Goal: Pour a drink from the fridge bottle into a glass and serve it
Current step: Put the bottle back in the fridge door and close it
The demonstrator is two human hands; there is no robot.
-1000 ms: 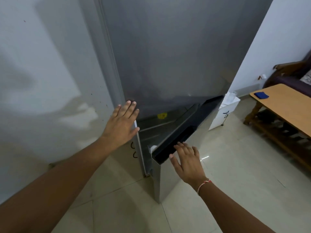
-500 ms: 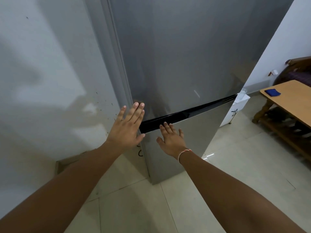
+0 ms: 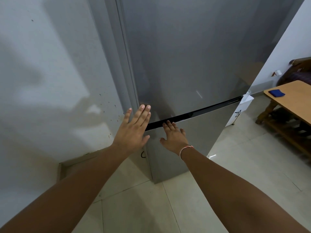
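A tall grey fridge [image 3: 193, 56] fills the middle of the head view, both its doors closed. A black handle strip [image 3: 202, 111] runs between the upper door and the lower door [image 3: 193, 142]. My left hand [image 3: 133, 130] lies flat with fingers spread on the fridge's left front corner. My right hand [image 3: 174, 137] presses flat on the top of the lower door, fingertips at the black strip. Neither hand holds anything. No bottle or glass is in sight.
A white wall [image 3: 50, 73] stands close on the left. At the right is a wooden table [image 3: 296, 101] with a blue cloth [image 3: 276, 93] on it. A small white unit [image 3: 242, 106] sits behind the fridge. Pale floor tiles [image 3: 235, 174] stretch below.
A second ago the lower door stood open with my right hand on its top edge. It has swung shut, and both hands now rest flat on the fridge front.
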